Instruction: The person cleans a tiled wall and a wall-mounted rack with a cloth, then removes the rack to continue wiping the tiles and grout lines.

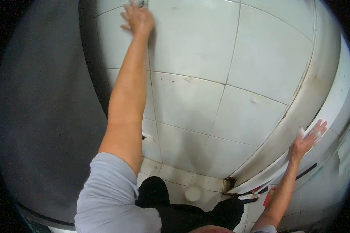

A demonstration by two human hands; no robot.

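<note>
My left hand (138, 19) reaches up to the white tiled wall (190, 42), its fingers spread over the tiles. At its fingertips is a small metal fitting (143, 3), partly hidden by the hand and cut by the frame's top. Off to the right, my right hand (308, 140) is stretched out with its thumb apart, white foam on the palm and fingers. It lies over the edge of a white panel (330, 105) beside the door frame (305, 91). Neither hand holds anything.
A large dark grey panel (39, 101) fills the left side. Below are a tiled floor (175, 178), a round white object (193, 193) by my legs, and a brush (249, 198) with a red item (268, 197) at lower right. The frame's foot (229, 183) is rusty.
</note>
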